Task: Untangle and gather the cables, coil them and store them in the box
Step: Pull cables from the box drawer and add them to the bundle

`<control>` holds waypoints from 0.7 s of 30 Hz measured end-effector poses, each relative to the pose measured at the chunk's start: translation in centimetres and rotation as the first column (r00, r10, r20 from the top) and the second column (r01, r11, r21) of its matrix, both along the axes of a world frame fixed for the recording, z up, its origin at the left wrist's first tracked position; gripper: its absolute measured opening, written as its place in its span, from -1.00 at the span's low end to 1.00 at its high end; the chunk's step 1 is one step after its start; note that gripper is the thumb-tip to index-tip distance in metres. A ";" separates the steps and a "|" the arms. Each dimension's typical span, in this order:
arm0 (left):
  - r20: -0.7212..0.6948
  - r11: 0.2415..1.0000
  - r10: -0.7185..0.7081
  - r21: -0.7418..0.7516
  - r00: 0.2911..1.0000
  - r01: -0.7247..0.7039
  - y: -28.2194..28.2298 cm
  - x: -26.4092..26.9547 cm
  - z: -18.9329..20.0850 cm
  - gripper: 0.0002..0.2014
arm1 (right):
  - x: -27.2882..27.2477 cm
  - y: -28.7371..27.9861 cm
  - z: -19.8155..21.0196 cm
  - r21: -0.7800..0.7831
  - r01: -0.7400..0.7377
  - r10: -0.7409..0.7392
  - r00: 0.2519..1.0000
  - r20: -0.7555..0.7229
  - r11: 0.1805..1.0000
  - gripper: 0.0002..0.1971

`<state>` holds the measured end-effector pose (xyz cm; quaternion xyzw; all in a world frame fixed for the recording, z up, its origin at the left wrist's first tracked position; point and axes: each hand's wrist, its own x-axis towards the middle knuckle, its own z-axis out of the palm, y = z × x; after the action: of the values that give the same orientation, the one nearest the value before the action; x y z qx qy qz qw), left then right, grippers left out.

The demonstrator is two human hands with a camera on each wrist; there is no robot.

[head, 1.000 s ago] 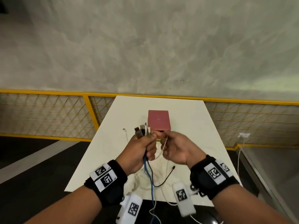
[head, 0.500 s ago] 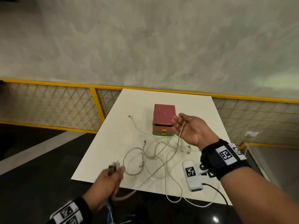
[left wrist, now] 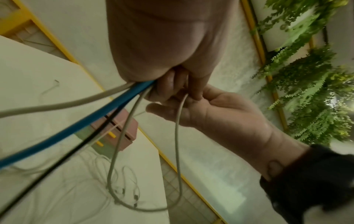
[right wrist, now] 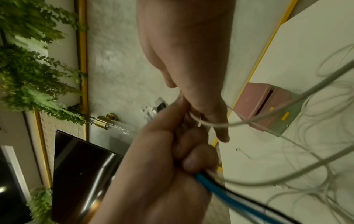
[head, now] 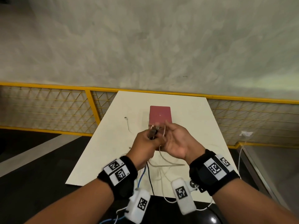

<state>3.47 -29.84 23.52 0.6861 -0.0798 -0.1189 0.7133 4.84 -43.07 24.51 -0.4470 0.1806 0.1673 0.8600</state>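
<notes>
While the left hand (head: 145, 143) clamped the gathered cable ends (head: 152, 132) in a closed grip, the right hand (head: 175, 141) pinched a white cable (left wrist: 177, 136), feeding another loop; the box (head: 160, 115) sat beyond on the counter (head: 186, 110).

My left hand (head: 146, 143) closes over the cable bundle (left wrist: 107, 104), so I cannot count the strands inside the fist. The plug ends (head: 152, 132) above it are blurred; I cannot tell their types. The blue cable (left wrist: 57, 136) runs off the left wrist picture's edge. My right hand (head: 176, 143) hides the box (head: 160, 114) front.
</notes>
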 end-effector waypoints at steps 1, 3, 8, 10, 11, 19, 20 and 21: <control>-0.016 0.996 -0.063 0.060 0.998 0.063 0.8 -0.5 -0.6 -0.83 | 0.5 -0.4 0.2 0.004 0.016 -0.016 1.000 -0.016 1.000 -0.62; -0.059 0.957 -0.210 0.192 0.976 0.218 2.9 -1.7 -2.6 -0.85 | 1.4 -1.3 0.9 0.014 0.037 -0.036 0.999 -0.034 0.999 -0.66; -0.224 0.686 -0.531 0.452 0.817 0.570 9.0 -5.1 -7.6 -0.95 | 3.0 -2.9 2.1 0.014 0.133 -0.132 0.991 -0.023 0.991 -0.78; -0.278 0.625 -0.559 0.479 0.781 0.617 10.5 -5.7 -8.3 -0.88 | 3.3 -3.1 2.0 0.002 0.157 -0.157 0.987 -0.018 0.988 -0.81; -0.277 0.651 -0.543 0.457 0.793 0.606 10.9 -5.8 -8.5 -0.87 | 3.3 -3.2 1.8 0.005 0.166 -0.166 0.986 -0.018 0.986 -0.82; -0.111 0.991 0.128 0.056 0.986 -0.123 6.3 -2.4 -3.6 -0.78 | -0.9 -0.5 -0.9 -0.028 0.043 -0.044 0.999 -0.028 0.999 -0.80; -0.081 0.990 0.135 0.052 0.988 -0.131 5.5 -2.0 -3.0 -0.81 | -1.6 0.2 -1.3 -0.013 0.020 -0.020 1.000 -0.024 1.000 -0.81; -0.040 0.991 0.121 0.064 0.992 -0.119 4.5 -1.9 -2.5 -0.85 | -2.2 0.8 -1.7 0.006 0.002 -0.002 1.000 -0.020 1.000 -0.82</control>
<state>1.58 -25.34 21.06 0.7085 -0.0189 -0.0933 0.6993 2.61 -42.31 22.79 -0.4426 0.1894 0.1714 0.8596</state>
